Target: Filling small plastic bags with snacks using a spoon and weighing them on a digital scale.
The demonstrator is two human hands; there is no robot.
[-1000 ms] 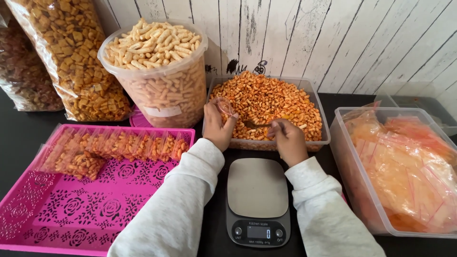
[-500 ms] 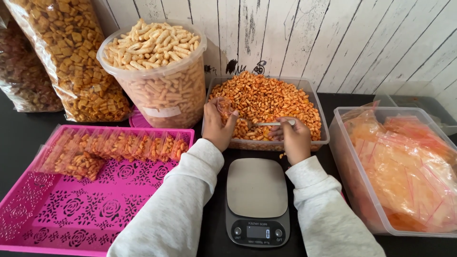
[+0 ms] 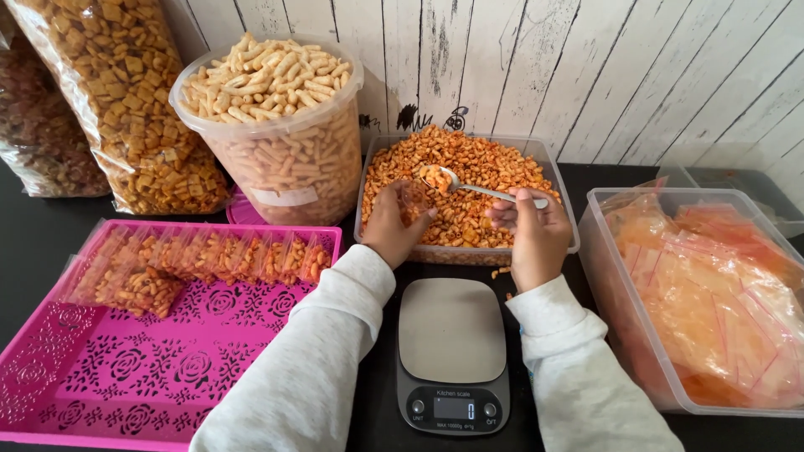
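Spoon [image 3: 486, 191] loaded with orange snacks, gripped by right hand [image 3: 532, 230], frame centre; left hand [image 3: 394, 226] pinches small clear bag [image 3: 414, 199] over snack tub [image 3: 565, 219].

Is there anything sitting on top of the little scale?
No, the scale has a bare grey plate; the spoon of orange snacks is up over the clear tub, held by the right hand.

Place: home snack-packing table | Evidence: kitchen scale [image 3: 453, 347] near, tubs of bulk snacks [image 3: 272, 125] far, pink tray [image 3: 159, 368] of filled bags left
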